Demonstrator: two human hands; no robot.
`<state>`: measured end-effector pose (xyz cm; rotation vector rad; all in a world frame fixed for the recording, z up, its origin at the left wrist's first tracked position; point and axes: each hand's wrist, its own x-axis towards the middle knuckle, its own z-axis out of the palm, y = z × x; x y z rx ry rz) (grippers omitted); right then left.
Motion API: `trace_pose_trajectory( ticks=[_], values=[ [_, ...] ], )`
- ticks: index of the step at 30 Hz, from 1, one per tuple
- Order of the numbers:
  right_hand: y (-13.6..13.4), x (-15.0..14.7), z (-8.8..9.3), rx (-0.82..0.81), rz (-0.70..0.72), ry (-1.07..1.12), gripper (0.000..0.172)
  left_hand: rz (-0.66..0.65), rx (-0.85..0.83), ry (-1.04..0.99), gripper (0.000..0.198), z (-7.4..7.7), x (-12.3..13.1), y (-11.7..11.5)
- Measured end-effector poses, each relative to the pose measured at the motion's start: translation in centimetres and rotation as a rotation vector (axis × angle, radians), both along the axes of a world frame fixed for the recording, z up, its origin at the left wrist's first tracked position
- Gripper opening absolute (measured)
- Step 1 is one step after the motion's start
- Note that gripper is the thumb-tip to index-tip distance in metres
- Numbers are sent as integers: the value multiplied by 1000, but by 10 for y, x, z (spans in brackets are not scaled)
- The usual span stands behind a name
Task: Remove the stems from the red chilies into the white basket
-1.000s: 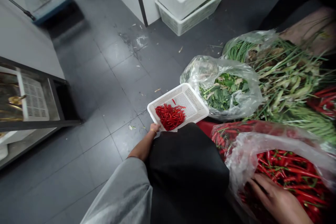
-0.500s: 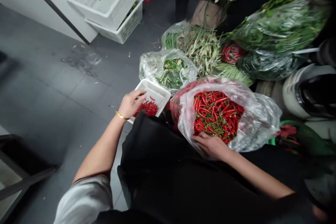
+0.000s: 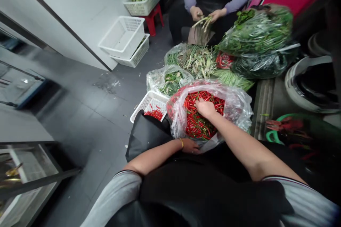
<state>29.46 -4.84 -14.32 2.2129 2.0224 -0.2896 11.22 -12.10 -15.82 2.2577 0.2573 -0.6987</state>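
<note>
A clear plastic bag [image 3: 237, 104] full of red chilies [image 3: 198, 127] with green stems stands open in front of me. My right hand [image 3: 205, 109] reaches into it from the right. Its fingers are curled down among the chilies, their tips partly hidden. My left hand [image 3: 191, 146], with a yellow bracelet at the wrist, is closed at the near edge of the bag; its fingertips are hard to see. Left of the bag, partly behind my black apron, a white perforated basket [image 3: 153, 97] holds a small heap of red chilies [image 3: 154, 114].
Beyond lie a bag of green leaves [image 3: 173, 81], scallions [image 3: 199, 60] and large bags of greens [image 3: 261, 30]. A co-worker's hands [image 3: 205, 15] hold scallion stalks. White crates [image 3: 125, 37] are stacked at left; buckets [image 3: 293, 81] and a green basket [image 3: 274, 136] stand at right.
My left hand has moved from the white basket to the bag's near edge. My right hand has gone from that edge into the chilies. The view has shifted, showing more room.
</note>
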Motion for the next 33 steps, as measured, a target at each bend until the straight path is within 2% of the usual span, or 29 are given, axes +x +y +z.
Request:
trace_pose_trajectory(
  ticks=[2, 4, 6, 8, 10, 13, 16, 19, 21, 23, 26, 27, 29, 31, 33],
  values=[
    [-24, 7, -9, -4, 64, -16, 41, 66, -52, -69, 20, 4, -9, 6],
    [-50, 17, -8, 47, 112, -20, 41, 208, -29, -207, 19, 15, -10, 14],
    [-69, 25, 1, 142, 159, -8, 40, 387, 110, -411, 25, 28, -3, 25],
    [-78, 28, 17, 224, 189, 25, 40, 507, 297, -570, 34, 42, 9, 43],
    [-78, 28, 34, 256, 199, 91, 39, 515, 415, -597, 38, 54, 21, 66],
    [-68, 24, 57, 295, 206, 213, 36, 443, 414, -479, 27, 67, 32, 95],
    [-56, 17, 72, 337, 195, 287, 34, 511, 353, -365, 23, 74, 34, 99],
    [-54, 4, 75, 330, 105, 236, 36, 732, 173, -363, 18, 72, 34, 80],
    [-58, -6, 67, 298, -6, 153, 39, 889, -86, -364, 15, 66, 33, 65],
    [-64, -14, 52, 245, -81, 98, 38, 1036, -383, -316, 15, 59, 29, 57],
    [-67, -19, 23, 140, -12, 74, 36, 1291, -658, -296, 9, 54, 16, 62],
    [-66, -19, 15, 100, 29, 67, 34, 1361, -692, -328, 8, 54, 12, 67],
    [-60, -14, 3, 37, 66, 74, 29, 1423, -710, -399, 8, 58, 8, 78],
    [-53, -4, 3, 59, 22, 153, 24, 1411, -680, -427, 9, 61, 11, 85],
    [-49, 9, 11, 155, -29, 330, 19, 1381, -604, -451, 9, 59, 22, 87]
  ],
)
